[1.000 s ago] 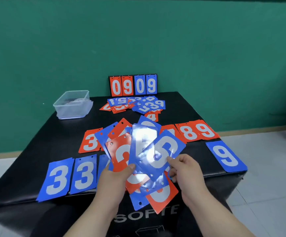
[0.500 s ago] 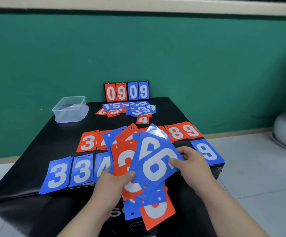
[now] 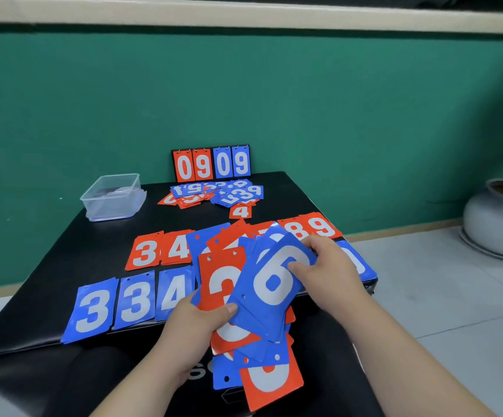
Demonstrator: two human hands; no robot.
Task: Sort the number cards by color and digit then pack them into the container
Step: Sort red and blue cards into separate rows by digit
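Head view. The left hand (image 3: pixel 196 323) grips a loose fan of cards (image 3: pixel 262 350) over the near edge of the tabletop (image 3: pixel 63 260), with its thumb pressed on the lower left corner of the top card. Several cards sag out below the grip, a red one lowest. The top card is a blue 6 card (image 3: pixel 274 284), lying askew across a red 3 card (image 3: pixel 220 284). The right hand (image 3: pixel 331 275) pinches the blue 6 card at its right edge: the thumb lies on the printed face beside the digit and the other fingers (image 3: pixel 312 243) curl over the far corner. Both hands are thus closed on cards. Handling, as a judgement: the cards look like thin glossy plastic sheet, light, fairly stiff with some flex, and slick against each other, so the fan may shed cards if the left grip slackens. The best hold is an edge pinch, thumb on the face and fingers beneath, clear of the punched holes at the short end. Laid out on the tabletop are two blue 3 piles (image 3: pixel 90 308) and a blue 4 pile (image 3: pixel 173 293) in the near row, then a red 3 pile (image 3: pixel 145 251) and a red 4 pile (image 3: pixel 178 248) behind them. A red 8 pile (image 3: pixel 297 230) and a red 9 pile (image 3: pixel 322 225) lie at the far right. One blue card (image 3: pixel 361 266) is mostly hidden by the right hand and its digit is unreadable. No blue 6 pile is visible. An unsorted heap (image 3: pixel 217 194) lies at the back before the scoreboard stand (image 3: pixel 211 164). The clear container (image 3: pixel 113 197) sits at the back left, well apart from both hands.
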